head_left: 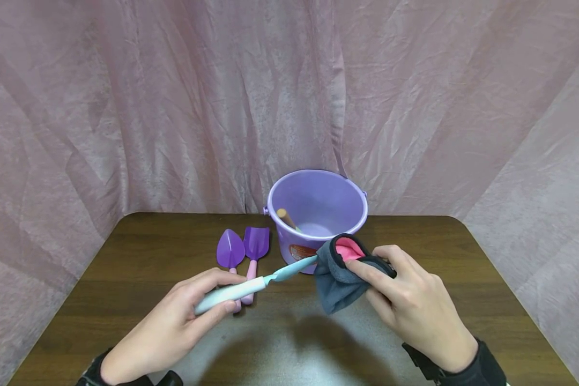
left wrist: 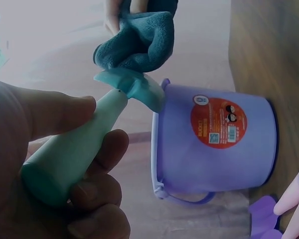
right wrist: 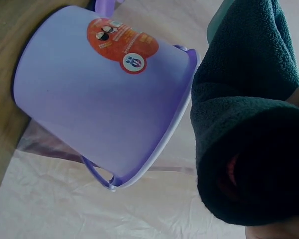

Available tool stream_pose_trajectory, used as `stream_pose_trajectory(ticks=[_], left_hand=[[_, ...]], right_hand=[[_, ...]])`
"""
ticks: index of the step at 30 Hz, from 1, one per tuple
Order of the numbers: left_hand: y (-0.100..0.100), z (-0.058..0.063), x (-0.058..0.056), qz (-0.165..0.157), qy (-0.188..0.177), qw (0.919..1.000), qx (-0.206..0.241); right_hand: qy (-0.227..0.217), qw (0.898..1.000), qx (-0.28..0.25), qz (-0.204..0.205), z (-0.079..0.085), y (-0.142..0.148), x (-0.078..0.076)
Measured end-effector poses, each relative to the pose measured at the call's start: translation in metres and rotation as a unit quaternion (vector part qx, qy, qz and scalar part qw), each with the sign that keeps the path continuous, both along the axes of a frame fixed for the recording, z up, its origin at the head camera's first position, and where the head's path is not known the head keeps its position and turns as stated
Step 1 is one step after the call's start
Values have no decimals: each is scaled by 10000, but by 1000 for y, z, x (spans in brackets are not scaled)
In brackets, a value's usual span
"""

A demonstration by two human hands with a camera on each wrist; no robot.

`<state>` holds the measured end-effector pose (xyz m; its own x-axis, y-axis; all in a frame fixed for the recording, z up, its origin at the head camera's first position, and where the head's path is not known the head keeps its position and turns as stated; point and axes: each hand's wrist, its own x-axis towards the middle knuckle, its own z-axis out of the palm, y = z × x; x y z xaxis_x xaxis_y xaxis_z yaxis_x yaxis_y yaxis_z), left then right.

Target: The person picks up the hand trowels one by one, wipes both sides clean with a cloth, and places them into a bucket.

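Note:
My left hand (head_left: 173,317) grips the pale mint handle of a small toy trowel (head_left: 236,291), thumb on one side and fingers on the other. Its blue-green blade points right, and the tip is covered by a grey-blue cloth (head_left: 336,289) with a pink side and black edging. My right hand (head_left: 417,300) pinches this folded cloth against the blade. The left wrist view shows the cloth (left wrist: 144,42) touching the blade (left wrist: 134,87). In the right wrist view the cloth (right wrist: 249,64) hides most of the fingers.
Behind the hands stands a purple bucket (head_left: 316,193) with a wooden-handled tool (head_left: 284,216) leaning inside. To its left, two purple toy shovels, one pointed (head_left: 230,248) and one square (head_left: 257,243), lie on the brown table (head_left: 120,289). A pink curtain (head_left: 198,107) hangs at the back.

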<state>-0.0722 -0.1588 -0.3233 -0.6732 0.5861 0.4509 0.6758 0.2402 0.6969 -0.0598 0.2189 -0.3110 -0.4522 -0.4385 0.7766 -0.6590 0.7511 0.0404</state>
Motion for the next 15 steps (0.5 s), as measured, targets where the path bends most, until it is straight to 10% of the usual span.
stream_pose_trajectory(ticks=[15], left_hand=[[10, -1, 7, 731, 801, 9939, -207]], right_hand=[[-51, 9999, 50, 108, -3, -5, 1]])
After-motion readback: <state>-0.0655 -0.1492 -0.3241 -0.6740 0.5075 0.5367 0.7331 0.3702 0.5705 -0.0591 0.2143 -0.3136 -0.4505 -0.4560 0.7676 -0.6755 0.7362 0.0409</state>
